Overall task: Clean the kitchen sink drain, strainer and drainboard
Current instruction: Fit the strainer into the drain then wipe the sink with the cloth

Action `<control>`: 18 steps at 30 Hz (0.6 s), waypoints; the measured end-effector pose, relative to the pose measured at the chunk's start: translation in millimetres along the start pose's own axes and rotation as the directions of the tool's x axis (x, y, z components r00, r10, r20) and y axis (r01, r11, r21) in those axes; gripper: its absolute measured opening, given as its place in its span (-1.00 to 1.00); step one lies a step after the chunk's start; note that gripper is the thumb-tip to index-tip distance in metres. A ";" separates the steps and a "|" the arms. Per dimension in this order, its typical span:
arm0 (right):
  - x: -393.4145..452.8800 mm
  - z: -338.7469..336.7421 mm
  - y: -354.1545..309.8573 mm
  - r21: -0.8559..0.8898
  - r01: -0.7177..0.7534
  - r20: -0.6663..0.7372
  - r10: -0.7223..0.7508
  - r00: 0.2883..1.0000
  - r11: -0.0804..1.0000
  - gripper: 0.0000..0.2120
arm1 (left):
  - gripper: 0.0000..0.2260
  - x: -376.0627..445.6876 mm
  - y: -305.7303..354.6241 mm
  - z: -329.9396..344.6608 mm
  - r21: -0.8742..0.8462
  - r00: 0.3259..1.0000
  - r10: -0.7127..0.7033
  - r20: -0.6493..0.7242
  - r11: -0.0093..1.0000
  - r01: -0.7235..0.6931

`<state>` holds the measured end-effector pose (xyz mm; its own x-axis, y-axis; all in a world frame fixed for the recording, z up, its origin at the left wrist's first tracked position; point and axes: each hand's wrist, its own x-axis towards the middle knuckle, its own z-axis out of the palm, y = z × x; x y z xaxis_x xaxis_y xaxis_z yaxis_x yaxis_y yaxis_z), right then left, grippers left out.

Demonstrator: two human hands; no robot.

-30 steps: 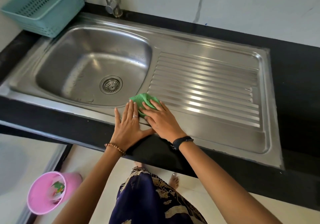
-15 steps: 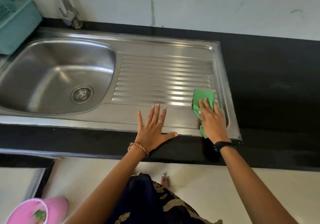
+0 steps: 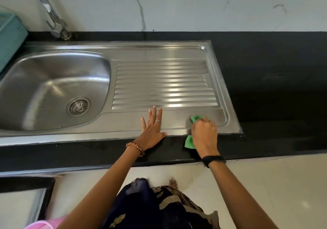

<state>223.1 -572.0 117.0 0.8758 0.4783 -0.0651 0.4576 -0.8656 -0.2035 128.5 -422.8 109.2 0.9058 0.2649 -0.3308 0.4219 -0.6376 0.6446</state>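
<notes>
The right hand (image 3: 204, 133) is now bunching the small green cleaning cloth (image 3: 196, 118) in a closed fist at the near right corner of the ribbed stainless-steel drainboard (image 3: 164, 85); half a second ago it was lying flatter on the cloth, farther up against the ribs. One end of the cloth is poking out ahead of the knuckles on the steel, and another is hanging over the near rim onto the black stone countertop (image 3: 274, 87). The left hand (image 3: 152, 129) is staying spread open, palm down, fingers on the flat steel strip below the ribs and the heel on the counter edge, much as before. It is wearing a ring and a brown beaded bracelet (image 3: 135, 148); the right wrist is carrying a black band (image 3: 213, 159). The round metal drain strainer (image 3: 78, 106) is sitting in the floor of the steel sink basin (image 3: 44, 87), left of the hands and well apart from them. No writing is readable anywhere; a faint mark on the ribs' right end may be a scratch.
</notes>
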 end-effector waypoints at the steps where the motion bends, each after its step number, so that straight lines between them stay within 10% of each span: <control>1: -1.8 -0.1 -6.8 0.022 0.015 0.002 -0.015 1.000 1.000 -0.78 | -0.26 -2.0 -0.9 -2.1 -0.082 1.000 0.015 -0.003 0.997 -0.015; 11: 5.5 -7.5 -76.0 0.390 0.049 0.267 -0.163 0.950 0.920 -0.70 | -0.51 -9.7 -10.8 -3.8 -0.561 0.986 0.024 -0.165 0.820 -0.114; 18: 19.2 1.7 -106.9 0.498 0.100 0.425 -0.342 0.838 0.862 -0.68 | -0.56 -22.6 -44.3 -18.0 -0.131 0.907 -0.116 -0.405 0.989 0.068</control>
<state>190.8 -470.1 135.8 0.5120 0.7602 -0.3999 0.4051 -0.6242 -0.6680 90.1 -387.5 100.5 0.7888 0.6071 -0.0959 0.4843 -0.5178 0.7052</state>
